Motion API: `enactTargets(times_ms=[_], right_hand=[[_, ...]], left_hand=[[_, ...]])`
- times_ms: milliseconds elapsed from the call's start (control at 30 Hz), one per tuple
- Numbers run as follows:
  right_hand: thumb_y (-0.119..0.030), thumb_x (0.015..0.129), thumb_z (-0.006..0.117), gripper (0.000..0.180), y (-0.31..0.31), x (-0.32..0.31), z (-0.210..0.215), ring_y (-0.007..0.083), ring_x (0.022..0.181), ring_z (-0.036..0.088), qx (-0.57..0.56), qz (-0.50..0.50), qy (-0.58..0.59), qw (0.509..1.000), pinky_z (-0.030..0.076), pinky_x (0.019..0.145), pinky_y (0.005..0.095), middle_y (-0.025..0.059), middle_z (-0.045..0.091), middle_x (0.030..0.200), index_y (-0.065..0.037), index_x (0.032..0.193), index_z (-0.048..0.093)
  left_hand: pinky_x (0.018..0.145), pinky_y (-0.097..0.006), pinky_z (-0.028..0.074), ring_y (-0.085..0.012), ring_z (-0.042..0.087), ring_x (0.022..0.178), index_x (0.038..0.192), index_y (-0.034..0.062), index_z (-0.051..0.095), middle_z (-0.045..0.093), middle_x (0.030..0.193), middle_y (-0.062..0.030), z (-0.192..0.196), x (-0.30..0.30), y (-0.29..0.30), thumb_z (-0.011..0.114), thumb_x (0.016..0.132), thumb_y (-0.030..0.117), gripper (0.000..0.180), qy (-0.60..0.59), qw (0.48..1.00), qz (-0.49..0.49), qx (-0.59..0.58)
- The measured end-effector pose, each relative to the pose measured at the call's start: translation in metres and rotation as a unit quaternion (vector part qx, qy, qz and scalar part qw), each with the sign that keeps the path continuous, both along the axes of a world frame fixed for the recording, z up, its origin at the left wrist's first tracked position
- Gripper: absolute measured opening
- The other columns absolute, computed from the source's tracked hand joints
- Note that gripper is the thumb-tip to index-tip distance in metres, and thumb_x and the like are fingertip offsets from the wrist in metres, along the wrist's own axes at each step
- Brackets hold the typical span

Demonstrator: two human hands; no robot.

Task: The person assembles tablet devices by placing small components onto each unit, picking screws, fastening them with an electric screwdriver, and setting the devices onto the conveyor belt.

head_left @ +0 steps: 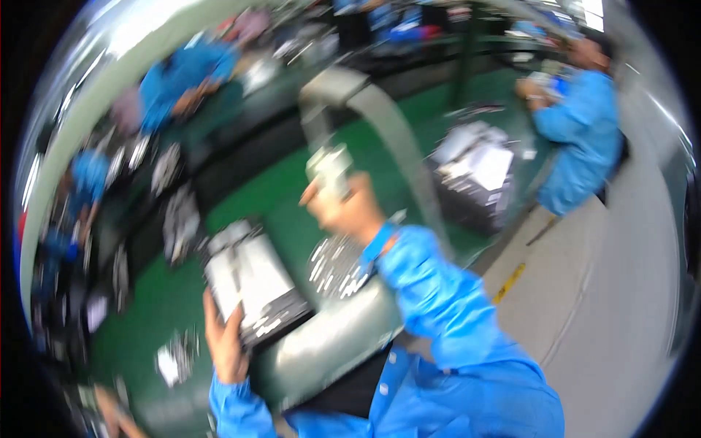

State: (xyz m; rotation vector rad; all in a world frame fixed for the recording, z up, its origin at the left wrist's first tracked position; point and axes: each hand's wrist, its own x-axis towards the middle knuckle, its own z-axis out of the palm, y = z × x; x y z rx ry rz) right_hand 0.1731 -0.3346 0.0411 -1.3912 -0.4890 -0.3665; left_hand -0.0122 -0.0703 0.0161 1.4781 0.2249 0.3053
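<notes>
Closest to my camera in the head view is the blue right sleeve (445,292), reaching up over the bench (255,193). At its end the right hand (347,208) has its fingers closed around a pale piece (332,169), too blurred to identify; it is held up, clear of everything beneath. The left hand (228,343) has thumb and fingers spread at the near left side of a white-and-black box (255,274), which lies slanted on the bench left of centre. I take that touch as steadying it; I can't tell whether the fingers pinch.

Right of the box sits a heap of shiny parts (332,266), partly hidden by my right forearm. A pale rounded band (321,350) runs between torso and box. A grey arch (398,128) stands between the right hand and a loaded bin (475,168), hampering a straight reach there. Beyond, co-workers (584,131) in blue sit along the benches.
</notes>
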Motion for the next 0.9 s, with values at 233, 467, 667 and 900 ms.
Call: enactTargets(times_ms=[233, 467, 667, 900], right_hand=[[-0.005, 0.087, 0.066, 0.013, -0.017, 0.009, -0.001, 0.0064, 0.053, 0.054, -0.018, 0.011, 0.040, 0.999, 0.041, 0.047, 0.0236, 0.0071, 0.072, 0.083, 0.002, 0.096, 0.073], [-0.003, 0.086, 0.063, 0.019, -0.013, 0.010, -0.008, 0.0098, 0.050, 0.053, 0.005, 0.015, 0.049, 0.999, 0.040, 0.045, 0.0249, 0.0188, 0.073, 0.090, 0.007, 0.101, 0.070], [-0.002, 0.087, 0.062, 0.020, -0.014, 0.005, -0.008, 0.0096, 0.051, 0.053, -0.008, 0.036, 0.058, 0.998, 0.042, 0.046, 0.0251, 0.0192, 0.073, 0.092, 0.007, 0.102, 0.069], [-0.005, 0.087, 0.070, 0.011, -0.009, -0.003, -0.006, 0.0078, 0.054, 0.056, 0.001, 0.070, 0.029, 0.997, 0.042, 0.049, 0.0246, 0.0032, 0.067, 0.073, 0.000, 0.094, 0.077]], left_hand=[[0.113, -0.036, 0.035, -0.0249, 0.046, 0.131, 0.154, -0.0026, 0.034, 0.047, 0.141, -0.0178, -0.033, -0.084, -0.027, 0.078, 0.086, 0.012, 0.082, 0.080, 0.984, 0.023, 0.157], [0.078, -0.032, 0.050, -0.0184, 0.060, 0.090, 0.121, 0.0036, 0.069, 0.063, 0.108, -0.0094, -0.030, -0.090, 0.003, 0.077, 0.088, 0.016, 0.036, 0.038, 0.910, 0.193, 0.365], [0.063, -0.036, 0.051, -0.0250, 0.062, 0.068, 0.093, 0.0026, 0.071, 0.065, 0.089, -0.0115, -0.026, -0.050, 0.115, 0.077, 0.088, 0.015, 0.015, 0.031, 0.817, 0.218, 0.533], [0.072, -0.036, 0.050, -0.0276, 0.060, 0.082, 0.086, 0.0022, 0.066, 0.062, 0.087, -0.0120, -0.040, -0.035, 0.157, 0.077, 0.086, 0.011, 0.014, 0.014, 0.801, 0.076, 0.594]])
